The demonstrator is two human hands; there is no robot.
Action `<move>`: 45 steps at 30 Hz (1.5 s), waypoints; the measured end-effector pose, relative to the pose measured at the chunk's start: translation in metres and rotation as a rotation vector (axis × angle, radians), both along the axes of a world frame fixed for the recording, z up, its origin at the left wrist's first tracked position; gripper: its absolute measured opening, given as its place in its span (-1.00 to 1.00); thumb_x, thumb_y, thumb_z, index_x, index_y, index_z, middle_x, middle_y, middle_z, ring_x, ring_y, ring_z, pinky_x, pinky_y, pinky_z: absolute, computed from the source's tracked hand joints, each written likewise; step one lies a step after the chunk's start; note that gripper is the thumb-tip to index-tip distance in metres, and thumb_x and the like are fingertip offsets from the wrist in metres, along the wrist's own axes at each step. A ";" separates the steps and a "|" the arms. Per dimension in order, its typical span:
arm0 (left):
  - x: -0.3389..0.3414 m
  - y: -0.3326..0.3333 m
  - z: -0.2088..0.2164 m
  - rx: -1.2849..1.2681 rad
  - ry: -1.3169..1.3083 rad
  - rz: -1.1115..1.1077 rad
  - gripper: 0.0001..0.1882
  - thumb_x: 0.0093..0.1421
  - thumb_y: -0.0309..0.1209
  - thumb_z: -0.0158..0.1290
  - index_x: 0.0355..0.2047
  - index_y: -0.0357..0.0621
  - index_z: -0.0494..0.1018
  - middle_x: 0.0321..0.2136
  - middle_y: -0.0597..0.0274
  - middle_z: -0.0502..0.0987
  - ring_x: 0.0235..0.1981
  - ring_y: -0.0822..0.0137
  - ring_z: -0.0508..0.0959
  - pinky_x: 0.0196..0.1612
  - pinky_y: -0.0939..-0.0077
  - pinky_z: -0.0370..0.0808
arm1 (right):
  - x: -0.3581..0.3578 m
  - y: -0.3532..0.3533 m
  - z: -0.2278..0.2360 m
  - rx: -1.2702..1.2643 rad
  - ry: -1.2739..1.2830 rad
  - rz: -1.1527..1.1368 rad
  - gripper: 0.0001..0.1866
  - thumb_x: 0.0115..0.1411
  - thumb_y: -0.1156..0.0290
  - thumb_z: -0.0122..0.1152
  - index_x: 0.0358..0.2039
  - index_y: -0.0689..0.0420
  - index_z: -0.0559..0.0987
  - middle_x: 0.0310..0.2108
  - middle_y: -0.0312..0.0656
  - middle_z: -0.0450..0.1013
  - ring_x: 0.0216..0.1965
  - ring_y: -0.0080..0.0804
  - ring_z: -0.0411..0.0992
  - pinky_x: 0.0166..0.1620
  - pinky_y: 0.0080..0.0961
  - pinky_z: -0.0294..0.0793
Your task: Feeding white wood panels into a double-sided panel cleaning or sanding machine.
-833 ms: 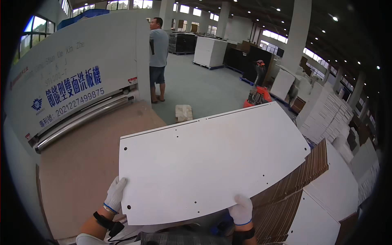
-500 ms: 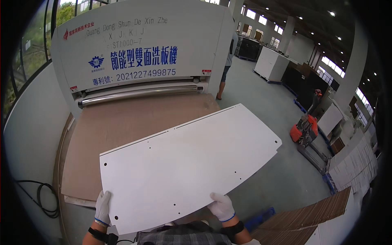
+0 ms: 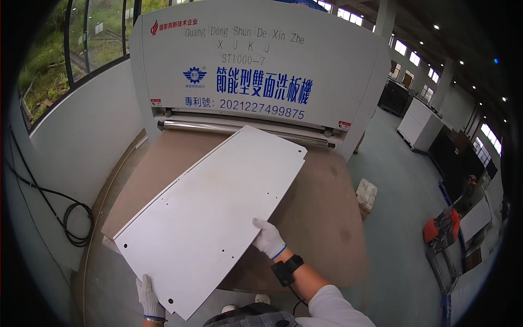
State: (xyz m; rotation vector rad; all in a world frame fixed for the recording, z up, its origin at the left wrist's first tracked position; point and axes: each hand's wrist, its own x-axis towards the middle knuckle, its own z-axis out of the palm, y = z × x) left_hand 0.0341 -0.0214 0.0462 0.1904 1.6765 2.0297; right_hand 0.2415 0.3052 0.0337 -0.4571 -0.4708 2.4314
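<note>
Both gloved hands hold a long white panel (image 3: 210,204) with several small drilled holes and notched corners. My left hand (image 3: 149,298) is closed on its near left edge, beside a corner hole. Along the right edge, my right hand (image 3: 269,240) grips the panel with the thumb on top; the fingers underneath are hidden. The panel lies slanted over a brown board surface (image 3: 321,229), its far end close to a shiny metal roller (image 3: 218,128). Whether it rests on the board I cannot tell.
A large white machine (image 3: 338,71) stands behind the roller. A black cable (image 3: 76,240) hangs coiled by the left wall. At right are a pale block (image 3: 366,195), a red pallet truck (image 3: 442,229) and stacks of panels (image 3: 417,122) farther back.
The panel has swung anticlockwise and moved left, its far end now nearer the roller. Both hands still hold it. My view has turned right, toward the machine's front.
</note>
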 end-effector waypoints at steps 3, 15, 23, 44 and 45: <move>0.024 0.028 -0.003 0.045 -0.033 0.102 -0.65 0.28 -0.29 -0.15 -0.02 -0.26 0.19 -0.22 0.11 0.39 -0.26 0.32 0.49 -0.22 0.45 0.49 | -0.020 0.041 -0.004 -0.025 -0.035 0.000 -0.58 0.18 0.42 0.00 0.03 0.33 0.30 0.04 -0.02 0.32 0.07 -0.13 0.29 0.16 -0.22 0.23; 0.089 0.117 -0.006 0.125 -0.076 0.185 -0.54 0.26 -0.32 -0.11 0.08 -0.25 0.05 -0.03 0.02 0.28 -0.05 0.16 0.40 -0.01 0.27 0.42 | -0.024 0.150 -0.035 -0.003 -0.182 -0.049 -0.58 0.19 0.35 0.01 -0.01 0.34 0.34 -0.03 0.04 0.37 -0.01 -0.07 0.35 0.08 -0.20 0.32; 0.128 0.135 -0.001 0.137 -0.294 -0.077 -0.64 0.22 -0.53 -0.18 0.03 -0.22 0.10 0.02 0.03 0.26 0.03 0.11 0.36 0.08 0.08 0.36 | 0.012 0.185 -0.033 -0.012 -0.168 0.018 -0.59 0.25 0.26 -0.01 -0.02 0.33 0.34 -0.04 0.01 0.37 0.00 -0.11 0.34 0.09 -0.27 0.32; 0.116 0.192 -0.009 0.242 -0.726 -0.708 -0.61 0.28 -0.44 -0.34 0.05 -0.45 0.08 0.05 -0.21 0.22 0.09 -0.18 0.27 0.14 -0.08 0.27 | 0.292 -0.024 -0.031 -0.234 -0.151 -0.256 -0.66 0.26 0.28 -0.11 -0.14 0.32 0.37 -0.22 0.10 0.41 -0.20 -0.01 0.41 -0.03 -0.05 0.43; 0.114 0.193 -0.004 0.235 -0.745 -0.747 -0.61 0.29 -0.43 -0.35 0.06 -0.45 0.06 0.06 -0.23 0.20 0.11 -0.20 0.24 0.16 -0.09 0.24 | 0.294 -0.038 -0.032 -0.240 -0.128 -0.306 -0.65 0.27 0.26 -0.13 -0.14 0.33 0.37 -0.22 0.11 0.40 -0.20 0.01 0.41 -0.02 -0.03 0.42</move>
